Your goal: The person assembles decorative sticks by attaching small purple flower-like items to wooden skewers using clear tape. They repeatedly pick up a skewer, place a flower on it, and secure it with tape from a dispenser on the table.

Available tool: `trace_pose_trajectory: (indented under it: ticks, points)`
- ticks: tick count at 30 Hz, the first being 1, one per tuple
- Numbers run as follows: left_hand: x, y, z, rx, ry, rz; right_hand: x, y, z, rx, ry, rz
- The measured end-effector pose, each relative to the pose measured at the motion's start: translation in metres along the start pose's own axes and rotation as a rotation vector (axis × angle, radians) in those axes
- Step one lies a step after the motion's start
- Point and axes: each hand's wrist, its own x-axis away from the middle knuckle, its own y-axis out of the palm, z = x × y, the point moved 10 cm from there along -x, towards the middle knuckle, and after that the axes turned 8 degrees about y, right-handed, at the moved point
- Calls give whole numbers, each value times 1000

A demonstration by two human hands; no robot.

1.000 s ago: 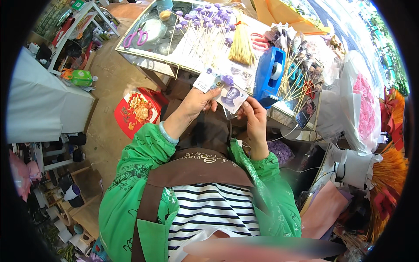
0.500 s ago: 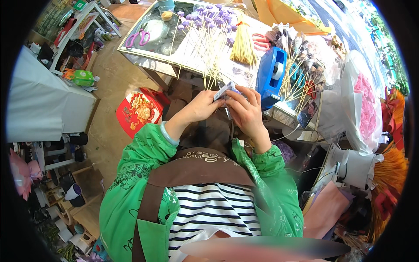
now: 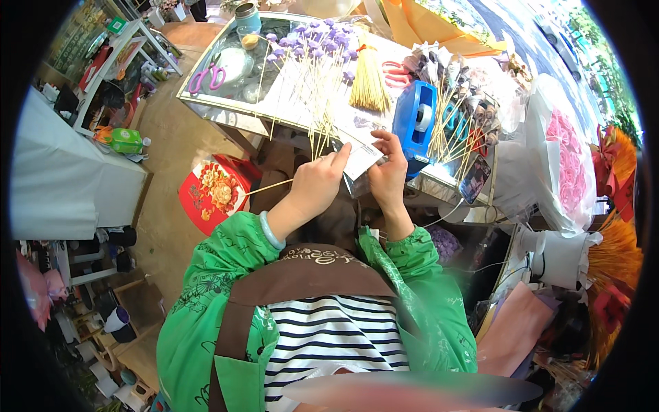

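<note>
Just beside tape dispenser [image 3: 414, 125], right hand [image 3: 390, 170] pinches white paper [image 3: 360, 163]; left hand [image 3: 317, 182] grips stick [image 3: 269, 187] near table edge [image 3: 223, 110].

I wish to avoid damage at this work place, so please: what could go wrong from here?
The small white rectangular paper, held between the left hand and right hand, might crease or slip down.
The thin pale stick jutting out beside the left hand could snag or snap.
The long pale stems overhang the front edge of the white-framed table, so a hand might knock them off.
</note>
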Motion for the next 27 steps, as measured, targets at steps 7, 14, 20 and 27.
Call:
trace_pose_trajectory:
  ticks: [7, 14, 20, 27]
  points:
    - [-1, -2, 22, -159, 133, 86, -12, 3, 2, -6, 16, 22]
    - [-1, -7, 2, 117, 2, 119, -29, -20, 18, -247, 156, -87]
    - [8, 38, -34, 1307, -435, -105, -22, -14, 24, -548, 302, -307]
    - [18, 51, -28, 1639, -568, -174, -7, 8, 0, -479, 237, -490]
